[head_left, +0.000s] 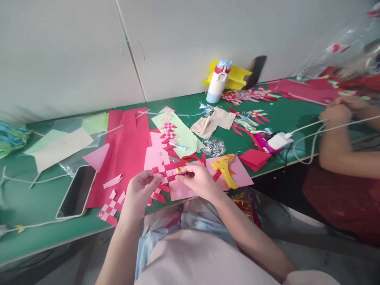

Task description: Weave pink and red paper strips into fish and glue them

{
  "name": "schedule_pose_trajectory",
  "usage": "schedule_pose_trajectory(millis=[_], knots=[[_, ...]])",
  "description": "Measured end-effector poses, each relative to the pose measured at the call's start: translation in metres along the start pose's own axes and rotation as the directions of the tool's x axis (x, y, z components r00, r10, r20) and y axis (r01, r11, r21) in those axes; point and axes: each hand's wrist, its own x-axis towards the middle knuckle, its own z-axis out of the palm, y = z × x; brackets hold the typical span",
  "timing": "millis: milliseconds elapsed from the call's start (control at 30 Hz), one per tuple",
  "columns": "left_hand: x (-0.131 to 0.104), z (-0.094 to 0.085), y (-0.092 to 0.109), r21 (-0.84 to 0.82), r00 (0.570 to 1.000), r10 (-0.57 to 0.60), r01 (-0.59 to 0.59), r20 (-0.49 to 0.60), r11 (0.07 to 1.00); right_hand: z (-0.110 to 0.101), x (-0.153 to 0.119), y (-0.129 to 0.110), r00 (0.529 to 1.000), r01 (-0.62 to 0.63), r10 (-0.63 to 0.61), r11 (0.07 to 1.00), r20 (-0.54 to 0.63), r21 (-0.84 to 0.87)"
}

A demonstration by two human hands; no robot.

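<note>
Between my two hands is a woven piece of red and pink paper strips (168,173). My left hand (142,190) pinches its left side, thumb on top. My right hand (197,180) has thumb and fingers closed on its right side. Pink paper (181,190) lies under the hands, with a yellow glue gun (225,171) on it to the right. Scissors with orange-red handles (191,158) lie just beyond my right hand. Another red and pink woven piece (109,209) rests left of my left hand.
A phone (76,192) lies at left beside red paper (127,146). A white bottle (219,82) stands at the back. A power adapter (277,141) with cables sits right. Another person's hands (341,111) are at far right.
</note>
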Motion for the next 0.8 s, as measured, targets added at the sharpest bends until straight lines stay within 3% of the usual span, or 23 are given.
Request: schedule_pose_trajectory(millis=[200, 333, 633, 800], knots=[[-0.015, -0.012, -0.01, -0.109, 0.998, 0.005, -0.011, -0.057, 0.994, 0.012, -0.003, -0.013, 0.981, -0.164, 0.159, 0.986, 0.115, 0.039], [-0.019, -0.018, -0.014, -0.178, 0.998, -0.018, 0.006, -0.062, 0.984, 0.018, -0.003, -0.016, 0.975, -0.165, 0.154, 0.985, 0.159, 0.054], [-0.023, -0.032, -0.023, -0.295, 0.991, -0.126, 0.108, -0.044, 0.949, 0.022, -0.005, -0.008, 0.96, -0.24, 0.187, 0.932, 0.206, 0.272], [-0.025, -0.037, -0.028, -0.306, 0.992, -0.127, 0.113, -0.027, 0.945, 0.026, -0.004, -0.007, 0.952, -0.267, 0.199, 0.909, 0.231, 0.318]])
